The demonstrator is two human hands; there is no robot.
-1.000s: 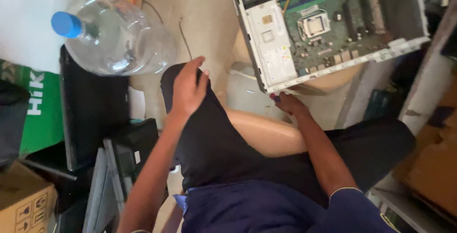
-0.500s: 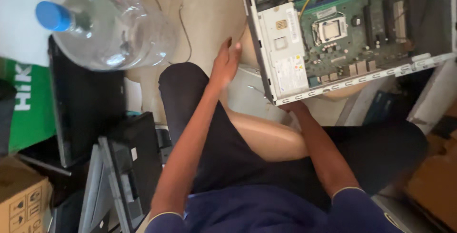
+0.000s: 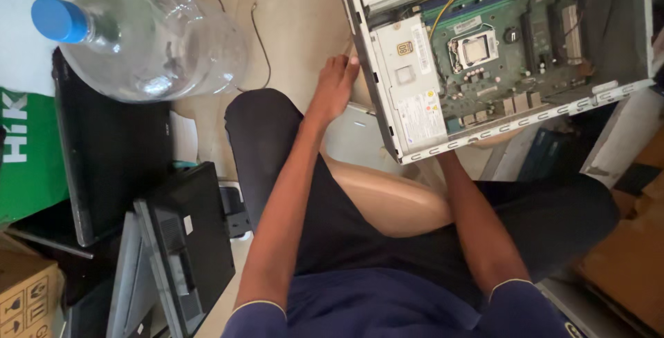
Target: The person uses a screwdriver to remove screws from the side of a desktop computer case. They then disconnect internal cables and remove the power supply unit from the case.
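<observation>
- I look down from a head camera at my own lap; I sit with knees spread, in dark shorts and a blue shirt.
- An open computer case (image 3: 498, 54) lies on its side in front of me, its near edge over my right knee, which seems to prop it.
- With the side panel off, the green board (image 3: 512, 41) faces up, so its socket and slots are in plain view.
- A pale metal box (image 3: 411, 82), likely the power unit, fills the case's left end.
- My left hand (image 3: 335, 86) reaches forward, fingers straight and together, open and gripping nothing; its fingertips touch the case's left wall, as if to steady it.
- My right hand is hidden beneath the case's near edge; only the forearm (image 3: 477, 234) shows. I cannot tell whether it is open or closed, though its place suggests it supports the case from below.
- A big clear water bottle (image 3: 145, 34) with a blue cap lies on its side on the floor to my left, well apart from the case.
- Below the bottle, black flat monitors (image 3: 111, 151) lean stacked against one another.
- A green box (image 3: 28, 151) and a cardboard box (image 3: 24, 296) sit at the far left edge.
</observation>
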